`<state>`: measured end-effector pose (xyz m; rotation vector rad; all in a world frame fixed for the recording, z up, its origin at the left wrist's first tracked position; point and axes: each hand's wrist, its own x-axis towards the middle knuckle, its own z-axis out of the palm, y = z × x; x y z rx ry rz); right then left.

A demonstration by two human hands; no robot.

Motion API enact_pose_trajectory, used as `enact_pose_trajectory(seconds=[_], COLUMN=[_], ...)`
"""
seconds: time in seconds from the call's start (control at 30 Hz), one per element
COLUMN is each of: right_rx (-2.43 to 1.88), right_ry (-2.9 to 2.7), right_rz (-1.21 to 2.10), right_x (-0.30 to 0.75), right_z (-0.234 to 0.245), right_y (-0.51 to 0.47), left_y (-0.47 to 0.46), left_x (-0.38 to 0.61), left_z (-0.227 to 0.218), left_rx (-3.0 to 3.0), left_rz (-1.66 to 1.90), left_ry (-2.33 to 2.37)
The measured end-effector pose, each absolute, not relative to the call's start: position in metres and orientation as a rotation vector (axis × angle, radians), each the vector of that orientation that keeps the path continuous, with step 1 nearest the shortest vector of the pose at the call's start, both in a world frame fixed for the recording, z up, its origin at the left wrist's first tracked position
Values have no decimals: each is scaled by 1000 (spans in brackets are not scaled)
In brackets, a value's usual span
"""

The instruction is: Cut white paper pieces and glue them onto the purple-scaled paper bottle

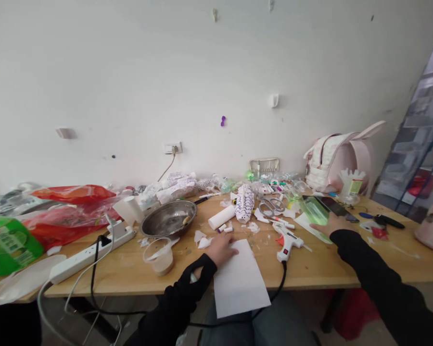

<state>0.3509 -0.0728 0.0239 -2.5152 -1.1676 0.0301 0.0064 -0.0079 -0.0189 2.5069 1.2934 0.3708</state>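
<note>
Paper sheet (241,283) reached past the near edge of the tabletop (317,271); judged liable to slip toward the lap if the left hand (221,251) lifted; black cord (285,271) ran from the glue gun (287,244) over that edge, so a snagging forearm might drag the gun; a careless push could roll or shift the green plastic piece (314,210).

Left arm reached forward, bent; hand lay palm-down at the sheet's upper left, fingers loosely curled; pale object (194,278) showed near the wrist, whether held could not be told; right arm stretched well out to the side, hand at the plastic piece's near end, fingers partly spread; blurred, grip uncertain.
</note>
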Motion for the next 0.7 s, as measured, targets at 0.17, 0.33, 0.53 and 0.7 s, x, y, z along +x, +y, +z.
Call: enact_pose_trajectory(seconds=[0.17, 0.33, 0.53, 0.7], right_rx=[-2572, -2545, -2355, -2390], right_ry=[-1270, -1491, -1866, -2003], right_rz=[-65, -317, -342, -180], right_x=[364, 351, 314, 275], right_z=[10, 16, 35, 33], right_y=[-70, -69, -30, 31], left_y=[-15, -24, -27, -30], left_x=[13, 12, 11, 11], left_z=[-23, -28, -30, -33], left_rx=[2616, 2720, 2755, 2761], left_rz=[525, 535, 584, 601], left_ry=[1242, 1093, 1038, 980])
